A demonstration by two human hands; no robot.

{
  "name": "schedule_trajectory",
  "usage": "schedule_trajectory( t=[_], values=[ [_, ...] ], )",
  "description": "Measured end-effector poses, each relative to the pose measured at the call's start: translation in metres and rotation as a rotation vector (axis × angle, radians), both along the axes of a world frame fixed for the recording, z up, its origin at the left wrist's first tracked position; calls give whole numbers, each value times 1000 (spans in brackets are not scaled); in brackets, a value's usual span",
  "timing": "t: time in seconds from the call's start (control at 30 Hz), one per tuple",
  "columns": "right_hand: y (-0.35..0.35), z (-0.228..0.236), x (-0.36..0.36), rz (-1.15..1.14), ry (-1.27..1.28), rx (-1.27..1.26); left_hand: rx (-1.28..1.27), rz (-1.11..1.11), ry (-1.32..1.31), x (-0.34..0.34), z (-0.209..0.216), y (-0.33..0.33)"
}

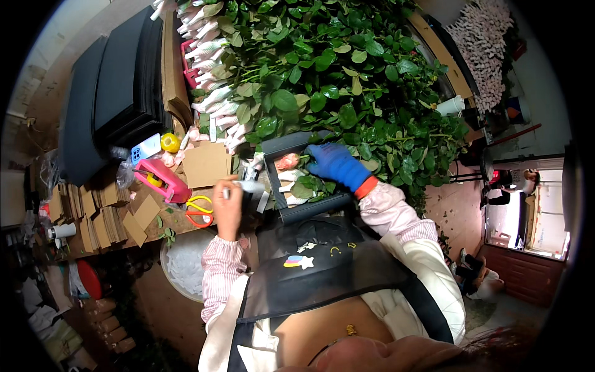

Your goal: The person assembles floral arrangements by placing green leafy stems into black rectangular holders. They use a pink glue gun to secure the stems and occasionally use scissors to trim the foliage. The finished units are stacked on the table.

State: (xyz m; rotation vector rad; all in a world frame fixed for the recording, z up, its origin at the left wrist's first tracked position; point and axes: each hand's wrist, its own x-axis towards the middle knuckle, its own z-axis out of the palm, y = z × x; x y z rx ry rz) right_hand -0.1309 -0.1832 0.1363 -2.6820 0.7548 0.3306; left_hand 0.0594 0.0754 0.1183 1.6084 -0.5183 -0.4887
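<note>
My left hand (228, 209) is bare, its fingers curled round a small white rolled piece (250, 186) whose exact kind I cannot make out. In a blue glove, my right hand (338, 166) closes on leafy stems at the right side of a dark grey open-sided frame (272, 185). Inside that frame a peach rose (287, 162) lies uncovered, beside several flower heads in white sleeves (297, 190). The gloved fingertips are partly hidden among the leaves. Scissors (199, 209) with yellow and orange handles rest left of my left hand.
Leafy rose stems (334, 80) heap over the table's far side, with white-sleeved heads (214, 80) along the left. Cardboard pieces (207, 164), a pink tape dispenser (162, 180) and a phone (146, 149) lie left. Black boards (133, 80) stand behind; a bin (164, 263) of white pieces sits below.
</note>
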Motion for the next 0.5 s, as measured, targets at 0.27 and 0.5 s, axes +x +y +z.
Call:
schedule_trajectory(
  t=[0.27, 0.5],
  values=[
    [18, 2, 2, 77, 123, -112, 300, -379, -182, -42, -21, -52],
    [25, -16, 7, 24, 186, -207, 91, -241, 70, -57, -24, -53]
  ],
)
